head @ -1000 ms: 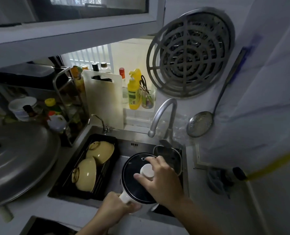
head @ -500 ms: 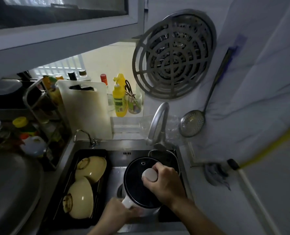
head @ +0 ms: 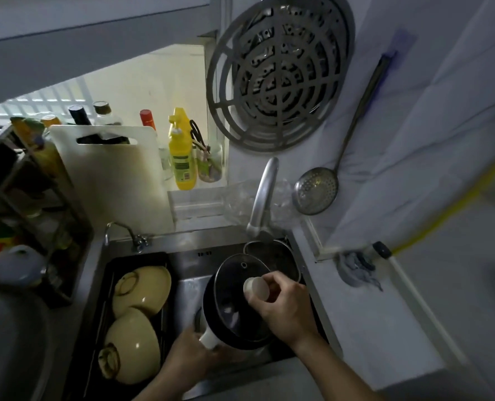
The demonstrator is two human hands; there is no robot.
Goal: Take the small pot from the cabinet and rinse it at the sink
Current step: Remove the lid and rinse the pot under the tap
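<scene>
Now at the sink (head: 142, 241): left hand (head: 188, 357) grips the small pot (head: 226, 319) by its handle over the basin; right hand (head: 286, 308) pinches the lid knob (head: 256, 288). Judged step: uncovering. Next: lift lid, open faucet (head: 263, 195).

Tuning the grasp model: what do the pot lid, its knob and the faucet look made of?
Pot lid: looks like clear glass in a dark rim; the inside shows through, and it has a small vent hole. Knob: matte white, probably plastic, though ceramic is possible. Faucet: brushed metal, likely stainless, with a soft grey sheen.
</scene>
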